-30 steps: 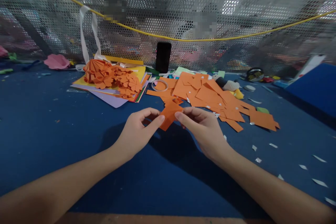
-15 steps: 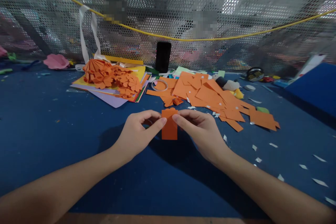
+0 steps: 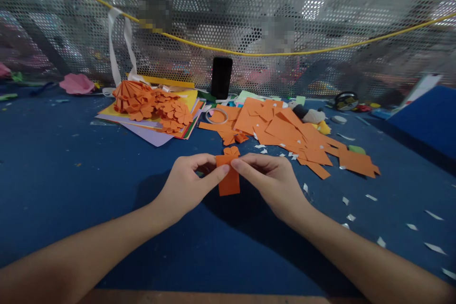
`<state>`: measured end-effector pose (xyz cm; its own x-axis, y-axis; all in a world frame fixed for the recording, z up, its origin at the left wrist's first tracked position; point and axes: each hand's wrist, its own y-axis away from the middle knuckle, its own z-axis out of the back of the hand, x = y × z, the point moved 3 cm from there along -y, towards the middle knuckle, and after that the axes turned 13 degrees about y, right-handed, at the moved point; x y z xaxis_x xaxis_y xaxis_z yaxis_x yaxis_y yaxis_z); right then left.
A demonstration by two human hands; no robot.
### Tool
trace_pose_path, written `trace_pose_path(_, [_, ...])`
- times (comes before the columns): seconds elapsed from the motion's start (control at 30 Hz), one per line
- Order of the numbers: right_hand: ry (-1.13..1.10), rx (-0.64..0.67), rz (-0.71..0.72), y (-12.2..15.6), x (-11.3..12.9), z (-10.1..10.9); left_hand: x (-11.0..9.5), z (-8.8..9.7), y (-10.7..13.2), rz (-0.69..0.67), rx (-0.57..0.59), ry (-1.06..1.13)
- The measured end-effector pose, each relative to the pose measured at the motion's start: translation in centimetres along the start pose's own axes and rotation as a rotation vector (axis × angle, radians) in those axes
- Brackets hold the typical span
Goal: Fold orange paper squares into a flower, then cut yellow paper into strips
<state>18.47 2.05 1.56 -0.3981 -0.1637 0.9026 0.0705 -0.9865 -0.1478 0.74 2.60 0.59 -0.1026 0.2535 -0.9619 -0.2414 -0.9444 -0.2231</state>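
Between my hands, a small orange paper rectangle (image 3: 229, 183) is held upright just above the blue tabletop (image 3: 192, 251). My left hand (image 3: 190, 183) pinches its upper left part between thumb and fingers. At the upper right, my right hand (image 3: 269, 178) grips the same paper, thumb in front. The fingers behind the sheet are hidden. Just past its top edge shows an orange paper flower (image 3: 231, 151), and more folded orange pieces (image 3: 235, 138) lie a little farther back.
Orange paper sheets (image 3: 285, 126) spread at the centre right, beside a tape roll (image 3: 216, 115). Paper flowers (image 3: 153, 104) sit on coloured sheets at left. A black phone (image 3: 221, 77) stands against the perforated metal screen (image 3: 256, 28). White scraps (image 3: 351, 217) dot the right side.
The orange paper rectangle has dropped slightly toward me and tilted a little. More of the paper flower behind it shows. Both hands have moved slightly with it.
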Motion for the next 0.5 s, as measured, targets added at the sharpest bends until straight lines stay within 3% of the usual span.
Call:
trace_pose_path(0.2, [-0.051,0.094,-0.033,-0.2,-0.5,-0.2,0.1,0.0,-0.2,0.020,0.036,0.004])
trace_pose_path(0.37, [-0.190,-0.013,-0.094,-0.3,-1.1,-0.2,0.3,0.1,-0.3,0.071,-0.009,0.156])
trace_pose_path(0.5, [-0.208,0.010,-0.121,-0.4,-1.0,-0.3,0.5,0.0,-0.4,0.107,-0.007,0.232])
